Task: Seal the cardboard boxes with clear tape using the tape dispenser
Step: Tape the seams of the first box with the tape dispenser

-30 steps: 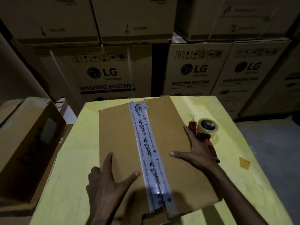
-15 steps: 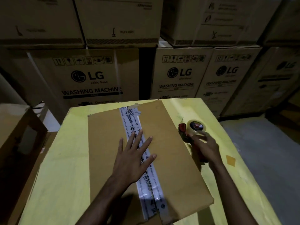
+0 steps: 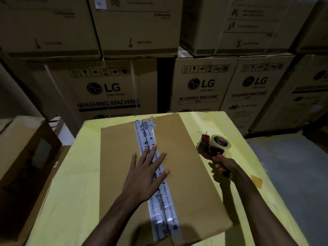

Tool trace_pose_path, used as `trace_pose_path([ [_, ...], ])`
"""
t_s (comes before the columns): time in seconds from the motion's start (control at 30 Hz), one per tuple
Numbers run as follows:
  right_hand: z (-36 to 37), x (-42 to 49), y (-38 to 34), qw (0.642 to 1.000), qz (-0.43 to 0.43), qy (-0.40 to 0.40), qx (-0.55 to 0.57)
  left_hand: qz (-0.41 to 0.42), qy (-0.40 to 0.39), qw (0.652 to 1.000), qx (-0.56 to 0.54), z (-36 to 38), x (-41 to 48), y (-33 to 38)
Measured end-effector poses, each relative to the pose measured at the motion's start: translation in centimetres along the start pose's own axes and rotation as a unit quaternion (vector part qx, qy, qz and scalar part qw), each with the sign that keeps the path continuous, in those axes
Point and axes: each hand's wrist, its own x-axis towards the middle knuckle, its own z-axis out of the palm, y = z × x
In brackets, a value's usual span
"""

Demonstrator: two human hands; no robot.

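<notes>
A flat brown cardboard box (image 3: 191, 174) lies on the yellow table (image 3: 74, 174). A strip of white printed tape (image 3: 158, 197) runs along its centre seam. My left hand (image 3: 145, 174) presses flat on the box top, fingers spread across the seam. To the right of the box, my right hand (image 3: 222, 168) grips the red handle of the tape dispenser (image 3: 213, 145), which carries a roll of clear tape and hangs just off the box's right edge.
Stacked LG washing machine cartons (image 3: 110, 89) wall off the back. A brown open carton (image 3: 23, 157) stands left of the table. A small yellow scrap (image 3: 256, 181) lies on the table's right side; grey floor (image 3: 291, 174) shows to the right.
My left hand moved from the box's near-left edge onto the centre seam. My right hand left the box edge, took the dispenser's handle and lifted it.
</notes>
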Motion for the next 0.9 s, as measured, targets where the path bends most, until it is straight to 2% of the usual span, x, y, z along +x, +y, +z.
trace_pose_path([
  [0.07,-0.6,-1.1,-1.8,0.994,0.005,-0.041,0.097,0.013,0.046,0.998,-0.029,0.1,-0.1,0.1],
  [0.17,-1.2,-2.2,-3.9,0.965,0.025,-0.076,0.250,0.052,0.121,0.990,-0.053,0.1,-0.4,0.1],
  [0.27,-0.5,-4.3,-6.3,0.958,0.009,-0.085,0.272,0.062,0.147,0.982,-0.097,-0.8,-0.5,0.6],
  [0.33,0.5,-6.3,-7.9,0.962,-0.017,-0.092,0.257,0.010,0.169,0.970,-0.176,-2.3,-0.4,1.6],
  [0.4,2.1,-9.1,-9.4,0.968,-0.047,-0.088,0.229,-0.090,0.161,0.916,-0.355,-5.1,0.1,3.2],
  [0.47,4.2,-12.3,-10.6,0.975,-0.084,-0.072,0.194,-0.130,0.144,0.849,-0.492,-8.2,0.9,4.2],
  [0.6,9.2,-17.5,-11.2,0.983,-0.170,-0.027,0.069,-0.135,0.092,0.797,-0.581,-12.3,3.6,2.9],
  [0.67,11.7,-19.4,-10.8,0.979,-0.205,0.014,-0.011,-0.161,0.043,0.757,-0.631,-13.3,4.6,1.7],
  [0.73,14.0,-20.8,-10.1,0.956,-0.258,0.084,-0.107,-0.202,0.003,0.695,-0.690,-13.9,5.1,0.3],
  [0.8,15.7,-21.7,-9.4,0.917,-0.312,0.151,-0.197,-0.265,-0.019,0.609,-0.748,-14.3,5.3,-1.4],
  [0.87,16.7,-22.3,-9.0,0.894,-0.335,0.179,-0.238,-0.323,-0.053,0.524,-0.786,-14.2,5.2,-3.1],
  [0.9,16.9,-22.5,-8.8,0.888,-0.345,0.182,-0.246,-0.341,-0.068,0.493,-0.798,-14.1,5.1,-3.9],
])
